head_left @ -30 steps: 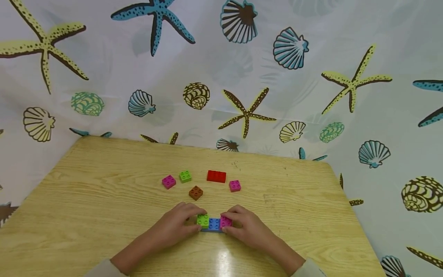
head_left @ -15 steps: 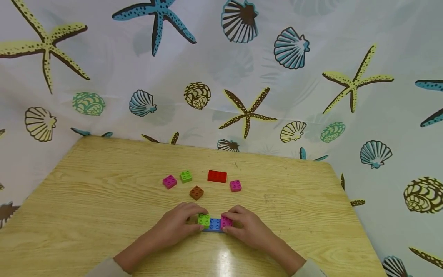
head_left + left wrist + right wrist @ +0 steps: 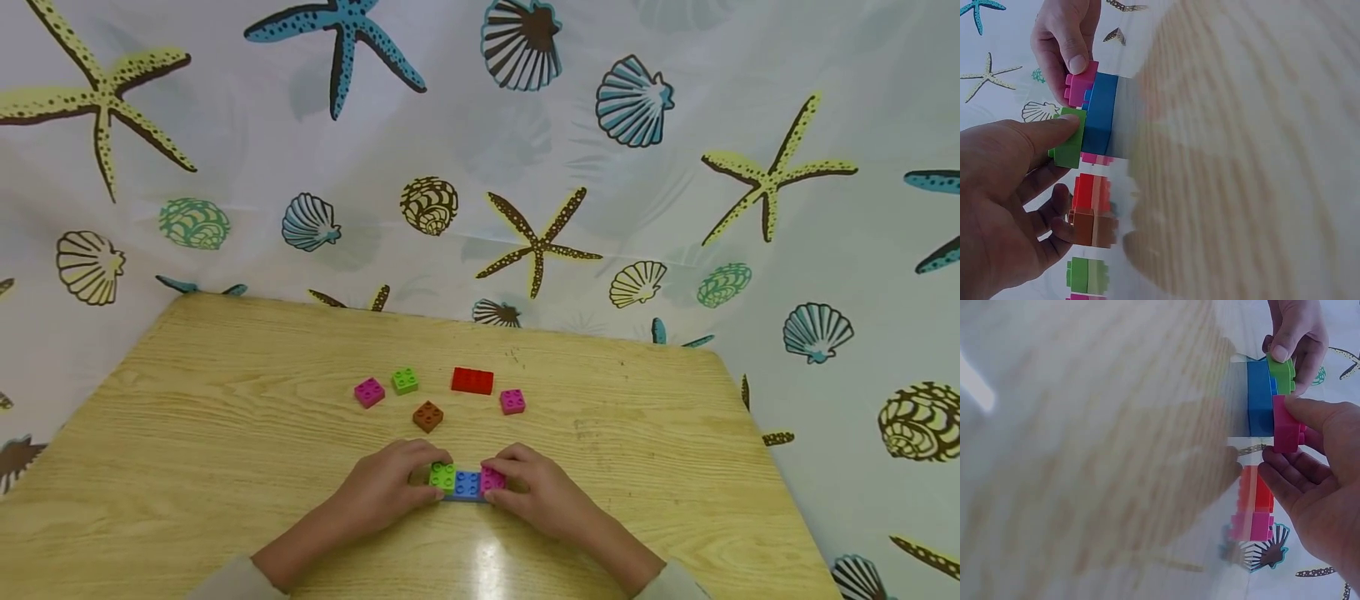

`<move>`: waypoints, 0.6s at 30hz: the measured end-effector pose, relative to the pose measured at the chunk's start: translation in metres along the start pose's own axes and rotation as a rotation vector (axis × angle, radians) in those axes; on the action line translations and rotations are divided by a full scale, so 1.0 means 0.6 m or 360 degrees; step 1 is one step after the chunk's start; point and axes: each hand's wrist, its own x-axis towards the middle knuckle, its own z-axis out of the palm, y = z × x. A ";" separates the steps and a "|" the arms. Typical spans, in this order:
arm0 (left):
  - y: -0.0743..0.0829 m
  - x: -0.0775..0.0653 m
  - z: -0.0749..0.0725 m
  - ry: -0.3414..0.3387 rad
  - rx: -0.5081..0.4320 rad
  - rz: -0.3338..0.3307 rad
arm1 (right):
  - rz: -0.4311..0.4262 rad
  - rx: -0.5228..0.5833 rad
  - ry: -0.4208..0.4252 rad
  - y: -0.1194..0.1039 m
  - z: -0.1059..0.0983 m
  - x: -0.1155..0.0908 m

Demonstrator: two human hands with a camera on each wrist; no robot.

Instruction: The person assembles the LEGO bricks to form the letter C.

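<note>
A long blue brick (image 3: 466, 487) lies on the wooden table (image 3: 187, 442) near its front edge. A green brick (image 3: 442, 475) sits on its left end and a pink brick (image 3: 492, 478) on its right end. My left hand (image 3: 390, 487) pinches the green brick (image 3: 1070, 144), thumb on the near side. My right hand (image 3: 528, 487) pinches the pink brick (image 3: 1285, 428) in the same way. The blue brick (image 3: 1100, 112) (image 3: 1260, 403) stays flat on the table.
Beyond the hands lie loose bricks: pink (image 3: 368, 392), green (image 3: 405, 381), brown (image 3: 427, 416), a long red one (image 3: 472, 381) and another pink (image 3: 512, 401). A sea-shell patterned curtain (image 3: 525, 167) hangs behind and beside the table. The table's right edge (image 3: 757, 450) is close.
</note>
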 end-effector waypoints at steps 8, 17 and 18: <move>0.007 0.006 -0.001 -0.0066 -0.0051 -0.0110 | 0.0030 0.0028 -0.0034 0.001 -0.003 0.000; -0.006 0.008 -0.011 -0.0159 -0.0201 -0.0158 | 0.0026 0.0042 -0.0042 0.002 -0.005 0.003; -0.008 0.009 -0.013 -0.0170 -0.0220 -0.0165 | 0.0028 0.0041 -0.0046 0.002 -0.005 0.003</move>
